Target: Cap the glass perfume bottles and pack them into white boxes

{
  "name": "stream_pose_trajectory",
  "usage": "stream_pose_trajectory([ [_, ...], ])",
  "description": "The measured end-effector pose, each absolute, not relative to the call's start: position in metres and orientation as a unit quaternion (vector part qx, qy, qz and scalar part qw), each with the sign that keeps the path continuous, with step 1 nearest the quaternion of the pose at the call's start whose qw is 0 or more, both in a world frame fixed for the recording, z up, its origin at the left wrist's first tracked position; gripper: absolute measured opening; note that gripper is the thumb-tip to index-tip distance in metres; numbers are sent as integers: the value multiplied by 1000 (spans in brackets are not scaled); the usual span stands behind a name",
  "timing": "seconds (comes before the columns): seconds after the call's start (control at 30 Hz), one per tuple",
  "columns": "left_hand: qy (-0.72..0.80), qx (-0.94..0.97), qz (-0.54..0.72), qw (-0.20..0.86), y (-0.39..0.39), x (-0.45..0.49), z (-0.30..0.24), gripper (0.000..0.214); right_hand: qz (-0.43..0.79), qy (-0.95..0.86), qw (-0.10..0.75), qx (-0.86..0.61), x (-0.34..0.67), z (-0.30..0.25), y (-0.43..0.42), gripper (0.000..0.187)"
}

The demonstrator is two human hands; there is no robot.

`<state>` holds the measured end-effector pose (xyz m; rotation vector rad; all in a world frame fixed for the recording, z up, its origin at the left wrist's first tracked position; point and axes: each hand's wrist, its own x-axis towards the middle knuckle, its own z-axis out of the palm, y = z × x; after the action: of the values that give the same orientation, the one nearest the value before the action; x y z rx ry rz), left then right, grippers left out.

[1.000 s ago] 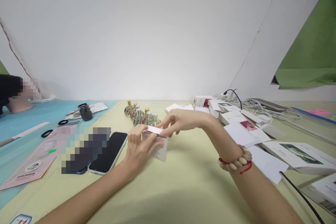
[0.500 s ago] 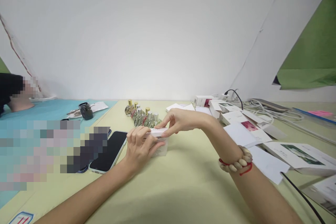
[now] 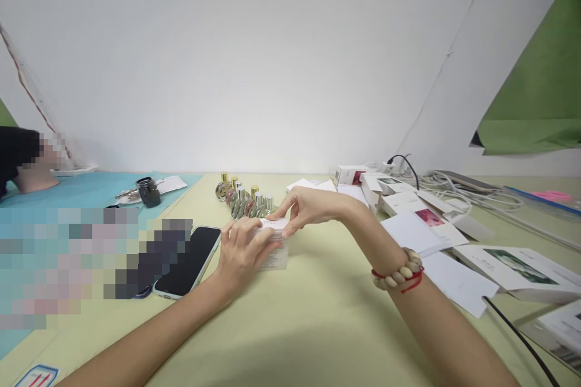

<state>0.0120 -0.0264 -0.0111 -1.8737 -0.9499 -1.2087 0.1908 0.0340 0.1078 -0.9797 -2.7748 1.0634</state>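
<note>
With my left fingers (image 3: 239, 231) clasping the white box (image 3: 275, 224) and my right fingers (image 3: 294, 225) pinching its top, pressing too hard could crease it or topple the bottles (image 3: 247, 205) behind.

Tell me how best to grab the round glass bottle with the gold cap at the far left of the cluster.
I'd grip its round body, probably from the left: it stands upright, that side faces outward, and a reddish glass bottle crowds its right. Avoid the gold cap; whether it's fixed isn't visible.
</note>
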Motion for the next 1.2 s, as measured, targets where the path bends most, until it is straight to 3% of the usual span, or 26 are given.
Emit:
stream_pose_trajectory([
  [0.27,-371,-753,-462,285,-23,8,-11,20,315,-880,-19,-355,187,110,28,69],
  [0.4,-389,-780,-465,156,-23,10,-14,45,306,-872,-9,-382,183,112,13,99],
  [0.5,-403,-785,-468,55,-25,14,-17,69,317,-887,-39,-333,179,112,5,102],
  [0.63,-434,-757,-483,-74,-30,22,-22,62,207,-913,1,-352,176,104,9,105],
  [0.77,-429,-729,-474,-244,-32,28,-26,62,157,-946,33,-281,172,92,23,97],
  [0.87,-426,-695,-492,-306,-32,30,-27,57,194,-955,6,-223,170,90,29,78],
  [1.0,-423,-699,-482,-317,-25,30,-32,48,200,-930,-79,-299,179,99,27,52],
  [1.13,-442,-752,-415,-259,-19,25,-40,60,200,-869,-141,-429,195,114,21,58],
  [1.2,-449,-789,-369,-200,-20,22,-40,53,205,-817,-168,-511,203,120,20,57],
])
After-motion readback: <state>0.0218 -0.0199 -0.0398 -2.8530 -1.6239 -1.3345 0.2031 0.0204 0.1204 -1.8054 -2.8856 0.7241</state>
